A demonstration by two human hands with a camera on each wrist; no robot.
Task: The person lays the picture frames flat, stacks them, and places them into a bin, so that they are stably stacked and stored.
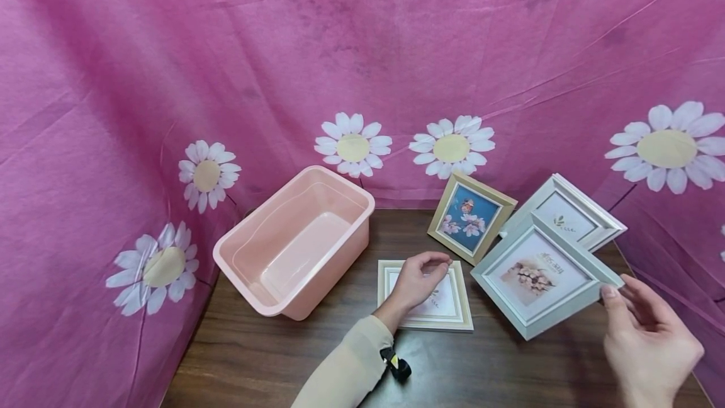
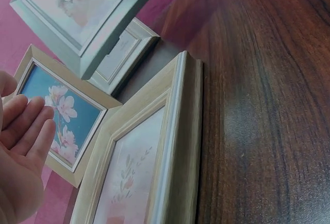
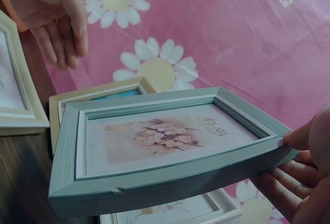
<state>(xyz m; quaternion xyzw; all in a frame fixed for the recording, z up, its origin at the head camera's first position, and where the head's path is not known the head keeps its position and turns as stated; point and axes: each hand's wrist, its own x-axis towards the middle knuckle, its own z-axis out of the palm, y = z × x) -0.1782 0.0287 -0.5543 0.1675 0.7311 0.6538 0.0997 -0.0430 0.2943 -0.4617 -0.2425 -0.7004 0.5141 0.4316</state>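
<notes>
Thumb and fingers of the right hand (image 1: 651,339) grip one corner of a grey-green frame (image 1: 535,282), which is held tilted and raised off the table, its blossom picture facing up. Left hand (image 1: 420,283) is free, its fingers loosely bent and grasping nothing, above a cream frame (image 1: 438,315) lying on the table with a plant print under its front. A pale sleeve (image 1: 348,364) covers the left forearm, with a black strap (image 1: 399,367) near the wrist.

Just beyond the cream frame, a tan frame (image 1: 471,216) leans back, showing pink flowers on blue. To its right, partly hidden behind the grey-green frame, a white frame (image 1: 566,213) also stands tilted. Left of the frames, well apart from the right hand, a pink basin (image 1: 337,269) sits on the dark wood table (image 1: 481,373). Magenta cloth (image 1: 340,49) printed with white daisies (image 1: 451,148) hangs behind and at both sides.
</notes>
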